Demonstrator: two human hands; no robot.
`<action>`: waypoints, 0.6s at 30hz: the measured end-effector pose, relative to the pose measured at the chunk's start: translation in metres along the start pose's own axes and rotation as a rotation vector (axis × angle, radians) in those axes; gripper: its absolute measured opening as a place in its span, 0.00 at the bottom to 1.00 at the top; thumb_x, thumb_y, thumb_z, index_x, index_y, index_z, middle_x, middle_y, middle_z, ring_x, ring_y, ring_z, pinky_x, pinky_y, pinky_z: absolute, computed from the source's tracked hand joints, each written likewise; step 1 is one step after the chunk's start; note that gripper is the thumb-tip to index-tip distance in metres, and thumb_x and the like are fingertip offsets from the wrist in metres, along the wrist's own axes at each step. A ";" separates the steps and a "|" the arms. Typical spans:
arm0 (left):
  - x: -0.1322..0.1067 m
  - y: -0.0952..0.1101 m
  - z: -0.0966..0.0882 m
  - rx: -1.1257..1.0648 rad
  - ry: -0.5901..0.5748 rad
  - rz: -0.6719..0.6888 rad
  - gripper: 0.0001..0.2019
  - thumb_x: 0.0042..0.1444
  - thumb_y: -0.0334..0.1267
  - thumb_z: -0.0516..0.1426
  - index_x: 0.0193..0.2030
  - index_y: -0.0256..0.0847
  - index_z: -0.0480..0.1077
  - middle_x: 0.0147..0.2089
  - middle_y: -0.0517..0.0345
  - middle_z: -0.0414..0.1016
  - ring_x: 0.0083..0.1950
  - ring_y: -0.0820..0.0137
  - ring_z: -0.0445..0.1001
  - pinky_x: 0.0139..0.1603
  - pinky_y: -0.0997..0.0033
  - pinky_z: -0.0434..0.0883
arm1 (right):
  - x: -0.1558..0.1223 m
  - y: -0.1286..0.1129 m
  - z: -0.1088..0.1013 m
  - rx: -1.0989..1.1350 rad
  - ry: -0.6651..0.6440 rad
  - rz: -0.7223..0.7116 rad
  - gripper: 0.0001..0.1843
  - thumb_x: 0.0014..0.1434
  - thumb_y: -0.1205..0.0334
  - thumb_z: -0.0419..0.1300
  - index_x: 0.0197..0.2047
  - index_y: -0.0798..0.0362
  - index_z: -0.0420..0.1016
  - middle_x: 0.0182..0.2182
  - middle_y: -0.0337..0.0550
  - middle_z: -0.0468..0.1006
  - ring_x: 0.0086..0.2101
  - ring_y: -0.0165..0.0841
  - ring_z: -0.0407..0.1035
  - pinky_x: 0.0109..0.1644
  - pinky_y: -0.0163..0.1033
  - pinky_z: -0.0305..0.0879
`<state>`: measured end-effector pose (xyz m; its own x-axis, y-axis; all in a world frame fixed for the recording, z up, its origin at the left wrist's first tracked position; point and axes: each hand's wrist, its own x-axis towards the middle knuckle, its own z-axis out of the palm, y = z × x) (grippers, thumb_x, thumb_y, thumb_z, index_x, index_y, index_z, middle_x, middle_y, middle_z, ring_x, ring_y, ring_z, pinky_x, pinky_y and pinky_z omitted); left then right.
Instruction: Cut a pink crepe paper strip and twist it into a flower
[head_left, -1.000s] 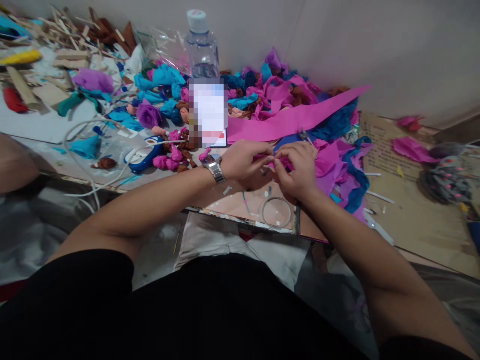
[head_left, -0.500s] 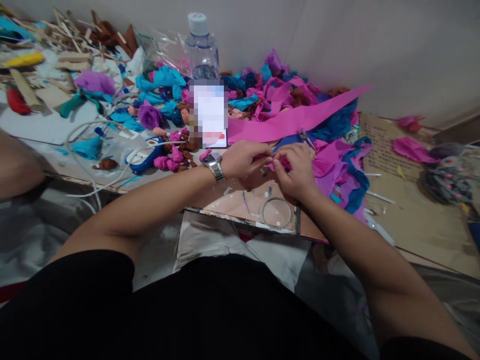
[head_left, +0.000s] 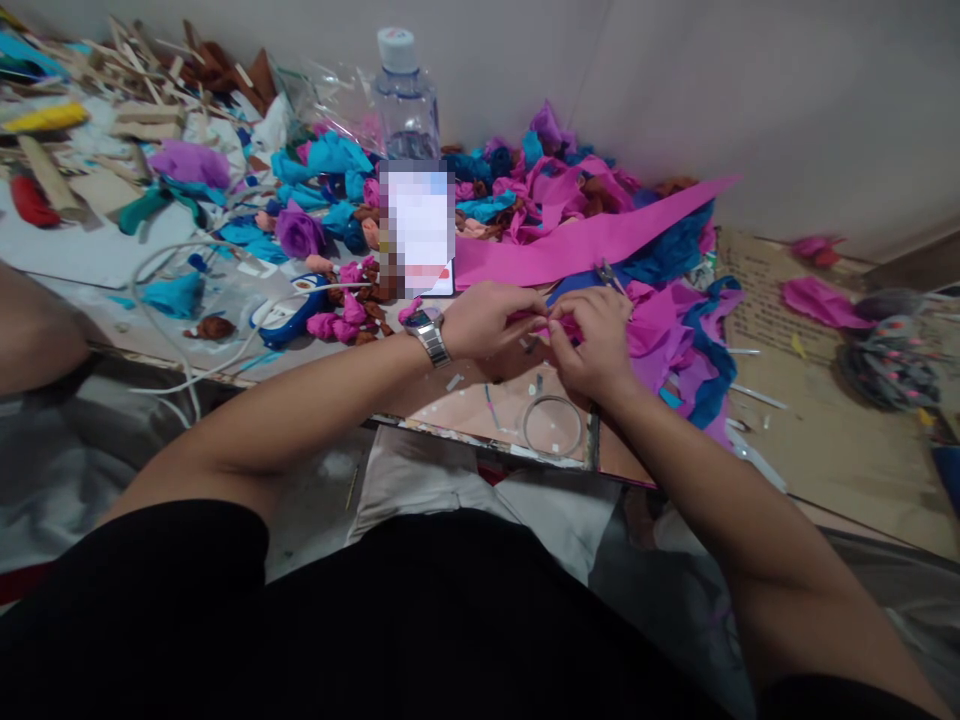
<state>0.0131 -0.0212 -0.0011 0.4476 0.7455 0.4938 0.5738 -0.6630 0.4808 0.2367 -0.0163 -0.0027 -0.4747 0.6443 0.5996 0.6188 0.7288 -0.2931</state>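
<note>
Pinching pink paper [head_left: 568,328] between narrowed fingertips of left hand [head_left: 487,318] and right hand [head_left: 598,340], beyond clear ring [head_left: 579,428]; equally near both; cannot tell long axis.

The bottle [head_left: 407,105] is clear, glossy plastic. Just left of the bottle, the bag [head_left: 334,95] is thin, shiny, crinkled film; farther left, the sticks [head_left: 139,60] are raw, matt wood. Right of the bottle, the long strip [head_left: 570,248] is smooth, matt paper; below that side, the pink paper [head_left: 570,329] looks creased. Below the bottle, the watch [head_left: 433,343] has polished metal links.
</note>
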 end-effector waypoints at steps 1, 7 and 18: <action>0.000 0.000 0.000 0.005 0.004 0.012 0.14 0.70 0.46 0.59 0.49 0.42 0.82 0.41 0.53 0.86 0.41 0.68 0.82 0.42 0.70 0.69 | 0.000 0.000 0.000 0.009 0.004 -0.004 0.09 0.71 0.53 0.56 0.40 0.47 0.72 0.44 0.46 0.83 0.49 0.46 0.71 0.58 0.57 0.56; -0.001 0.000 0.001 0.019 -0.006 0.045 0.13 0.70 0.45 0.59 0.49 0.42 0.82 0.42 0.54 0.86 0.41 0.68 0.82 0.41 0.70 0.70 | 0.000 -0.001 0.001 0.062 0.016 -0.010 0.06 0.68 0.57 0.58 0.39 0.48 0.72 0.42 0.45 0.83 0.49 0.46 0.71 0.58 0.56 0.56; -0.001 -0.002 -0.002 0.008 0.006 0.007 0.10 0.68 0.42 0.60 0.47 0.41 0.82 0.43 0.54 0.86 0.42 0.67 0.82 0.43 0.70 0.70 | -0.001 0.005 0.003 0.097 0.026 0.011 0.08 0.68 0.53 0.62 0.40 0.47 0.76 0.42 0.45 0.84 0.50 0.46 0.72 0.60 0.57 0.58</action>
<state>0.0107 -0.0205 -0.0011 0.4473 0.7403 0.5019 0.5759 -0.6677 0.4717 0.2385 -0.0122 -0.0074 -0.4513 0.6471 0.6145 0.5598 0.7415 -0.3698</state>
